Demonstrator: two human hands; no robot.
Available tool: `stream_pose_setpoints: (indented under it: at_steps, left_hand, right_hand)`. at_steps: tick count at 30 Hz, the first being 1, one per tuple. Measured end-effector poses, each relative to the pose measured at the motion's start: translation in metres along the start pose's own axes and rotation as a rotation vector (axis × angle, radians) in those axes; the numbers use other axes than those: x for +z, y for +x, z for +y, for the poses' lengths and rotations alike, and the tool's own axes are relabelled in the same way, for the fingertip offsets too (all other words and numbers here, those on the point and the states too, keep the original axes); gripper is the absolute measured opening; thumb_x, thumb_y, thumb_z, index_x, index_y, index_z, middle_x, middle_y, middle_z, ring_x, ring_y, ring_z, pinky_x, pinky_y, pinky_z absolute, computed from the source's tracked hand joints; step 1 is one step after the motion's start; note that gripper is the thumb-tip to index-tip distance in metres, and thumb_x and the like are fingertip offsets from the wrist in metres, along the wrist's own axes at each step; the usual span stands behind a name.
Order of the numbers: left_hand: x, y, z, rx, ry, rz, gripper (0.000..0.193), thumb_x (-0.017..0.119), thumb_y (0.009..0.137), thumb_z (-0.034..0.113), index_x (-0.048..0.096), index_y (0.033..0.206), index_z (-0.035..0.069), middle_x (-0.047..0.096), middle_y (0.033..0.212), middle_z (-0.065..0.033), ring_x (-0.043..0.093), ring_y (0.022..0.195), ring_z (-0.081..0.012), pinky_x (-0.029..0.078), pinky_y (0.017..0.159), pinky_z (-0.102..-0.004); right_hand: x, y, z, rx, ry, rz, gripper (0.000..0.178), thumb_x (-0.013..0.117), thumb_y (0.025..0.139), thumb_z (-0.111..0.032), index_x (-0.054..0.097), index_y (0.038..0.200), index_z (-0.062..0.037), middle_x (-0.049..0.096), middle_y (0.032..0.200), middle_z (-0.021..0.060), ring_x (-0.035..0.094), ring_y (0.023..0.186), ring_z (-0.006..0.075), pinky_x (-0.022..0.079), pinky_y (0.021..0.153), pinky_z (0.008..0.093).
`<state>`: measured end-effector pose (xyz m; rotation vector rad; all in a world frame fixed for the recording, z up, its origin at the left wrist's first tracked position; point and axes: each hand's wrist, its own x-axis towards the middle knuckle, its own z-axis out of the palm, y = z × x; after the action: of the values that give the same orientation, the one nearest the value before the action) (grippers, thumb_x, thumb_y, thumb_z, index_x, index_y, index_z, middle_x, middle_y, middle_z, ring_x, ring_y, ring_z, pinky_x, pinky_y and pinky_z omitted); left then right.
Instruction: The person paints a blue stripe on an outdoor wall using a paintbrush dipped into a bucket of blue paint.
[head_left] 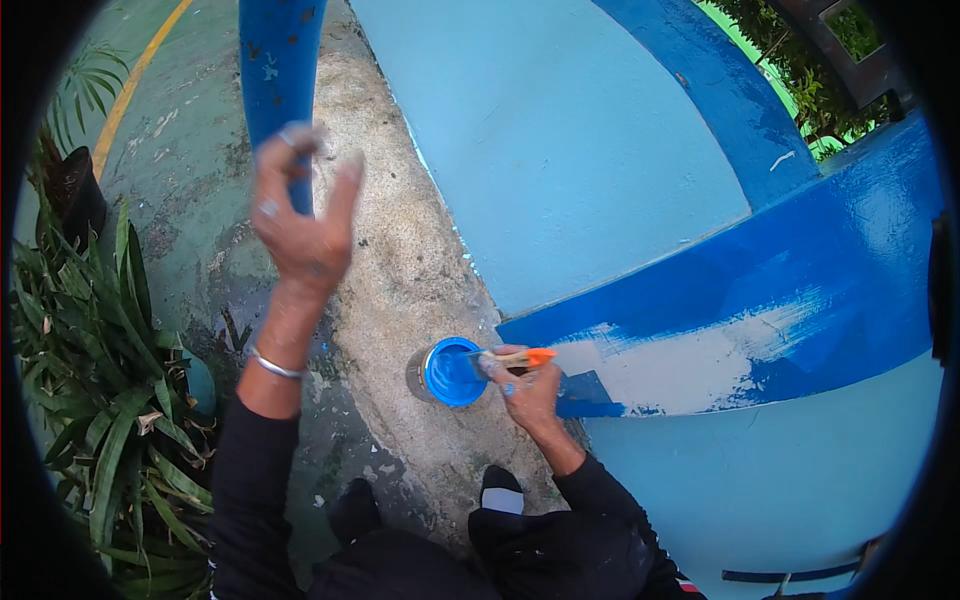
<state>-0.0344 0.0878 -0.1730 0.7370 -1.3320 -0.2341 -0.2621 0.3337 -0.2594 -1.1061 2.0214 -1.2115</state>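
My right hand [530, 398] grips a paintbrush [540, 356] with an orange handle end. The brush head reaches over the rim of a round paint can [418, 374], which stands on the concrete strip and shows blue paint inside. Blue smears mark the fingers of that hand. My left hand [305, 220] is raised in front of a blue pole [280, 70], slightly blurred, its fingers apart and nothing in them; I cannot tell whether it touches the pole. Right of the can, a curved blue band [800, 270] on the wall bears a pale, partly covered patch [680, 365].
A light blue wall panel [560, 140] rises beside the rough concrete strip [390, 230]. Long-leaved plants [120, 420] and a dark pot [78, 195] line the left side. My feet [500, 490] are close below the can. Green ground [190, 130] has a yellow line.
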Motion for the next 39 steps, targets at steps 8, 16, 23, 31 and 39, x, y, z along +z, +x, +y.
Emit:
stream_pose_setpoints:
  at_steps: [8,16,23,31,39]
  left_hand:
    - [-0.043,-0.204,-0.050,-0.491,-0.118,-1.090,0.074,0.076,0.071,0.007,0.052,0.140,-0.001,0.059,0.134,-0.0257,0.058,0.127,-0.0423,0.045,0.113,-0.0458]
    - [-0.038,-0.232,-0.016,-0.389,-0.069,-1.400,0.106,0.089,0.064,0.021,0.037,0.154,0.001,0.046,0.153,-0.0268,0.046,0.142,-0.0448,0.039,0.120,-0.0492]
    - [-0.015,-0.246,-0.012,-0.466,-0.308,-1.278,0.111,0.101,0.053,0.036,0.050,0.145,0.002,0.061,0.139,-0.0228,0.058,0.130,-0.0417,0.045,0.113,-0.0481]
    - [-0.027,-0.264,-0.022,-0.527,-0.284,-1.231,0.117,0.106,0.043,0.044,0.054,0.139,0.002,0.064,0.133,-0.0175,0.061,0.125,-0.0368,0.048,0.110,-0.0468]
    - [-0.023,-0.257,-0.022,-0.526,-0.228,-1.296,0.133,0.106,0.040,0.048,0.045,0.147,-0.001,0.060,0.138,-0.0211,0.059,0.129,-0.0386,0.047,0.111,-0.0470]
  right_hand:
    - [-0.007,-0.005,0.033,0.084,0.092,0.141,0.025,0.083,0.089,-0.011,0.075,0.106,0.0051,0.075,0.088,0.0095,0.073,0.076,0.0149,0.061,0.068,0.0313]
    - [-0.033,-0.014,0.032,0.138,0.238,0.314,0.025,0.075,0.094,-0.004,0.066,0.113,0.0081,0.073,0.096,0.0165,0.075,0.077,0.0220,0.067,0.061,0.0343]
    - [-0.045,-0.039,0.024,0.263,0.948,0.222,0.032,0.072,0.095,0.000,0.061,0.124,0.0001,0.072,0.111,0.0136,0.074,0.092,0.0233,0.065,0.074,0.0354]
    - [-0.150,-0.075,-0.136,-0.505,0.693,0.472,0.041,0.071,0.090,0.004,0.062,0.128,-0.0062,0.066,0.115,0.0075,0.066,0.107,0.0183,0.057,0.096,0.0379]
    - [-0.219,-0.057,-0.240,-1.205,-1.121,0.668,0.037,0.082,0.078,-0.002,0.075,0.113,-0.0106,0.073,0.113,0.0133,0.065,0.106,0.0304,0.053,0.088,0.0417]
